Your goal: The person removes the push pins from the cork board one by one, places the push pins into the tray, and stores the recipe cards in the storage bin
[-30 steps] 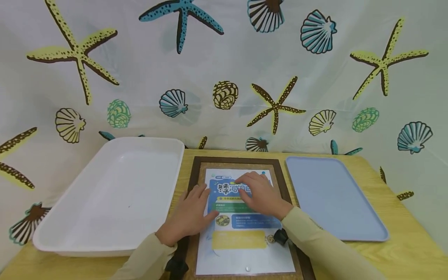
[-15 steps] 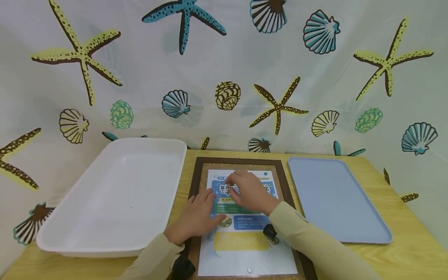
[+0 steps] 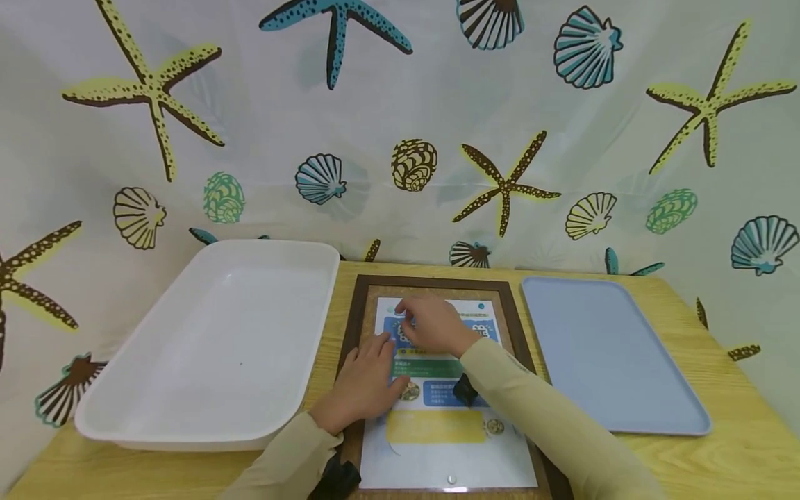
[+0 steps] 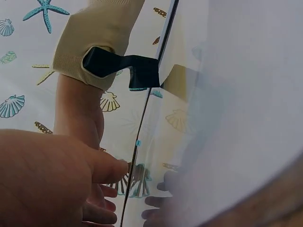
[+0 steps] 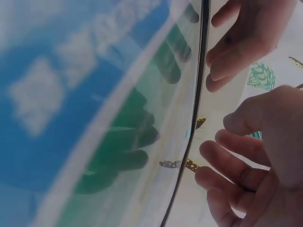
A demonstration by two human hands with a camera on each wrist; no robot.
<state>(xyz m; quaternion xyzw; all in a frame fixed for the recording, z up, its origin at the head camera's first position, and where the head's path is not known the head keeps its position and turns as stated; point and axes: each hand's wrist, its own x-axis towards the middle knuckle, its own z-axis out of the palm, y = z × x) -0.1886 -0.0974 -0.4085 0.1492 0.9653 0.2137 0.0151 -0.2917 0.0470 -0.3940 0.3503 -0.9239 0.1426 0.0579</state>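
A poster [image 3: 450, 469] with blue, green and yellow blocks lies on a brown-framed cork board [image 3: 369, 285]. Glossy and reflective, it mirrors fingers in both wrist views. My left hand [image 3: 365, 378] rests along its left edge, fingers extended and thumb spread inward. Near the poster's upper left corner is my right hand [image 3: 437, 325], its fingers bent beside a small pale pin [image 3: 391, 310]. In the right wrist view its loosely curved fingers [image 5: 246, 161] show nothing between them; contact with the pin is not visible. A blue pin [image 3: 481, 305] marks the upper right corner, a clear one [image 3: 451, 479] the bottom.
A deep white tray [image 3: 206, 347] stands left of the board. On its right lies a flat blue tray [image 3: 612, 354]. The wooden table [image 3: 744, 423] ends at a shell-and-starfish patterned cloth [image 3: 369, 83]. Both wrists carry black camera mounts [image 3: 464, 390].
My right hand has moved left across the poster's top, toward its upper left corner, with the fingers bending more. The left hand keeps its place on the left edge. The view has shifted slightly.
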